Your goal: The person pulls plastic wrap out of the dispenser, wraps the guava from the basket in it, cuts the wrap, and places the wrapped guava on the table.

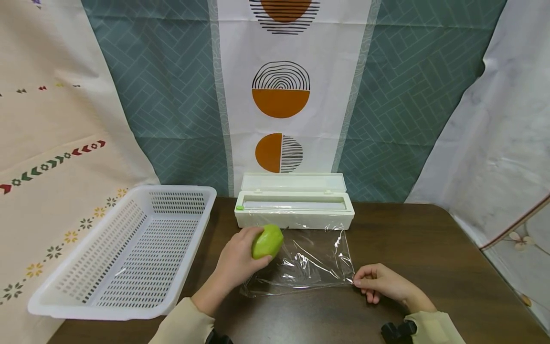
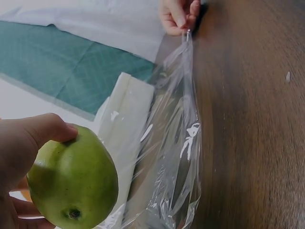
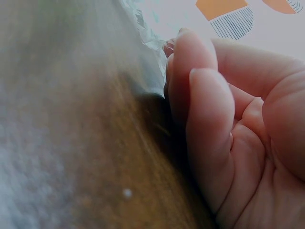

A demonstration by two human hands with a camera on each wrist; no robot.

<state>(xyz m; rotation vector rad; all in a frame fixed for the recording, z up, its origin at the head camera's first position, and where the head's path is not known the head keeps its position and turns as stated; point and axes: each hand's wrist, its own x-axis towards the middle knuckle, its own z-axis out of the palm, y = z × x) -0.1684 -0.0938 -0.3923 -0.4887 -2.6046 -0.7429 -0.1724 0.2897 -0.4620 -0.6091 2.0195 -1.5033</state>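
My left hand (image 1: 238, 258) grips a green fruit (image 1: 268, 241), possibly a pear or guava, above the left part of a sheet of clear plastic wrap (image 1: 307, 263). In the left wrist view the fruit (image 2: 76, 179) shows a small dark end, with the thumb across its upper side. The wrap runs forward to a white wrap dispenser box (image 1: 294, 220) whose lid stands raised, a roll inside. At the sheet's near right corner, my right hand (image 1: 386, 285) pinches the film between thumb and fingers. The right wrist view shows those fingers (image 3: 209, 114) curled close over the table.
A white perforated plastic basket (image 1: 172, 291) stands at the left on the brown wooden table (image 1: 412, 239). Patterned cloths hang behind the table, one green and white (image 1: 180, 95), with a cream one (image 1: 64, 143) at the left.
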